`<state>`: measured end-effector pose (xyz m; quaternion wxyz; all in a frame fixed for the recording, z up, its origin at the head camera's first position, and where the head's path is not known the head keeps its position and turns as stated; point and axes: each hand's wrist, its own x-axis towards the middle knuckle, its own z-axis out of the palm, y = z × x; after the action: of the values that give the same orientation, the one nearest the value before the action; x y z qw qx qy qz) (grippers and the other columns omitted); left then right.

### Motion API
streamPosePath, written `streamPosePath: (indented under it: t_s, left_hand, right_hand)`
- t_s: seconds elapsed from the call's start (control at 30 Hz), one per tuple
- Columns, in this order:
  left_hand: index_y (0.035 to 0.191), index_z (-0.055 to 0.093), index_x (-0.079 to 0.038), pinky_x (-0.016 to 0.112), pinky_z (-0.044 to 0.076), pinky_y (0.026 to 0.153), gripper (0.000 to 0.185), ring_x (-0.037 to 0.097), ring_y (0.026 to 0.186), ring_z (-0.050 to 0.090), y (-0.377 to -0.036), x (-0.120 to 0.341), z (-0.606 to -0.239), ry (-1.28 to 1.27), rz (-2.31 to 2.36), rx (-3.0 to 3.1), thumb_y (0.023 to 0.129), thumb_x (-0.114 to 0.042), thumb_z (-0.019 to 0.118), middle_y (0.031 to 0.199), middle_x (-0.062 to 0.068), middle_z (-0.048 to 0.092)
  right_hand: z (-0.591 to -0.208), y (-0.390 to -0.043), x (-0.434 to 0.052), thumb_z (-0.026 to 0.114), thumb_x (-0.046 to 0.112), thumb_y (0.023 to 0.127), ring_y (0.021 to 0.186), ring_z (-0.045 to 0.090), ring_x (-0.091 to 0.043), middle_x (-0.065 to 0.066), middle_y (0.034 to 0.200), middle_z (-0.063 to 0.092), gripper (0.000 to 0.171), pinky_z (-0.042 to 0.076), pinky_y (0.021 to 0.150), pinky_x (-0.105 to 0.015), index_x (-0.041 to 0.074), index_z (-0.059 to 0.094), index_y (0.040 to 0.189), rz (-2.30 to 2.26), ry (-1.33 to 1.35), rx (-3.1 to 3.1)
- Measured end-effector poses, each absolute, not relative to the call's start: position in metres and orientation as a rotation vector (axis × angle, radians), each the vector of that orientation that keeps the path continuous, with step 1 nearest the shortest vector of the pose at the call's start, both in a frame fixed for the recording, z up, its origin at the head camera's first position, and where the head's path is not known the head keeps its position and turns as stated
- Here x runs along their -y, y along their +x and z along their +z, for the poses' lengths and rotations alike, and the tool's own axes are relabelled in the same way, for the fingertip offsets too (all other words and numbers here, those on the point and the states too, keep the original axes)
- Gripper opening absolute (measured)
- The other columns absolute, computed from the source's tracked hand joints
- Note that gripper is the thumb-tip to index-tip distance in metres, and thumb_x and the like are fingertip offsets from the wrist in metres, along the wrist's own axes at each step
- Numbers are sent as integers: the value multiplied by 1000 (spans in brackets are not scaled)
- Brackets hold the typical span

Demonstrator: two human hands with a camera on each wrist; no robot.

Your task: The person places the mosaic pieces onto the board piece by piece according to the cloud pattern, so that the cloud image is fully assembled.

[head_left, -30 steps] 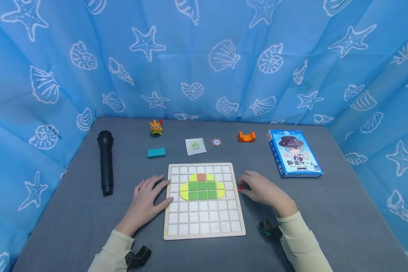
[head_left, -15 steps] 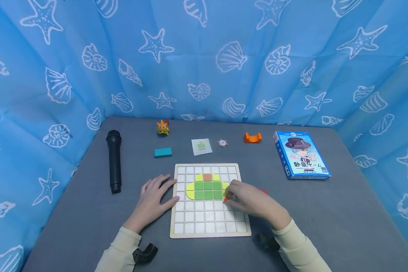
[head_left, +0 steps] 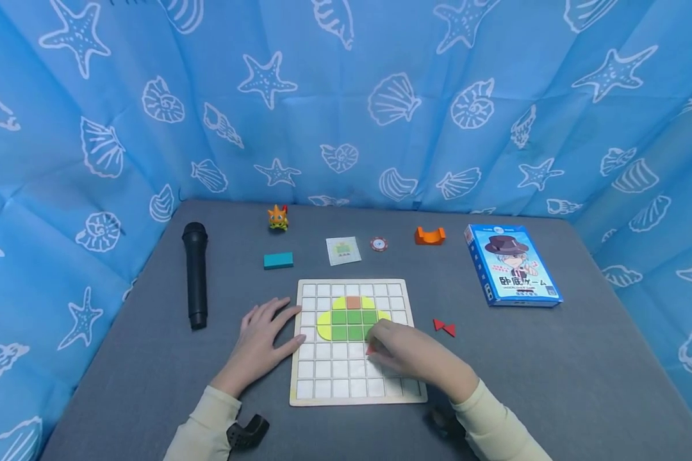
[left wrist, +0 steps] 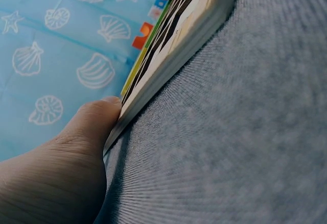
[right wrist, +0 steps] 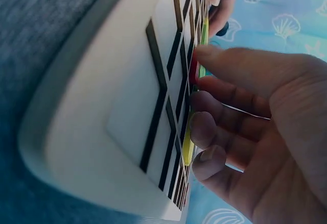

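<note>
A square board (head_left: 357,403) with a white grid lies on the table, bearing green squares (head_left: 347,325), an orange-brown square (head_left: 353,302) and yellow rounded tiles (head_left: 324,326). My left hand (head_left: 257,349) rests at the board's left edge, fingers spread, its thumb (left wrist: 97,119) against the side. Over the grid, my right hand (head_left: 412,352) pinches a small red triangle tile (right wrist: 193,67) between thumb and forefinger, just below the green squares. The other right fingers hang loosely curled in the right wrist view. Much of the red tile is hidden by the fingers.
Two red triangle tiles (head_left: 449,330) lie right of the board. Behind it are a teal block (head_left: 278,260), pattern card (head_left: 343,251), round chip (head_left: 378,244), orange holder (head_left: 430,236) and toy figure (head_left: 277,218). A microphone (head_left: 195,275) lies left, a blue game box (head_left: 513,266) right.
My right hand has moved left from beside the board onto the grid, carrying the red triangle tile. Two red triangles it covered now show. The left hand stays at the board's edge.
</note>
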<state>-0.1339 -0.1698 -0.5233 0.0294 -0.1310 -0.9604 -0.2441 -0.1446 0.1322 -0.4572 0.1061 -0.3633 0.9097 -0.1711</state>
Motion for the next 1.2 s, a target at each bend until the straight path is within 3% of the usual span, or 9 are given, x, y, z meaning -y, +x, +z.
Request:
streamPosePath:
  t_s: [0.63, 0.8, 0.97, 1.2]
  left_hand:
    - [142, 47, -30, 58, 16, 111, 62, 31, 141, 29, -134, 171, -522, -389, -733, 2980, 90, -61, 53, 150, 5, 40]
    - [142, 47, -29, 58, 16, 112, 62, 31, 141, 28, -134, 170, -519, -393, -734, 2981, 90, -61, 54, 150, 5, 39]
    - [142, 47, -29, 58, 16, 112, 61, 31, 141, 28, -133, 169, -518, -398, -751, 2980, 90, -58, 56, 150, 5, 39]
    - [142, 47, -29, 58, 15, 112, 61, 31, 141, 28, -133, 168, -518, -394, -759, 2981, 90, -58, 56, 150, 5, 39]
  right_hand:
    - [-456, -140, -134, 68, 27, 90, 69, 47, -2, 10, 86, 59, 16, 46, 61, -18, 17, 65, 102, -428, -1089, -2773]
    - [-449, -145, -156, 72, 22, 86, 68, 50, -4, 5, 89, 62, 18, 47, 58, -20, 15, 66, 102, -363, -874, -3016]
    - [-447, -159, -197, 72, 22, 86, 64, 47, -11, -2, 81, 57, 22, 43, 54, -26, 7, 64, 99, -237, -546, -3089]
    - [-453, -160, -216, 73, 22, 85, 66, 47, -14, -2, 80, 56, 22, 44, 58, -30, 6, 64, 99, -191, -533, -2979]
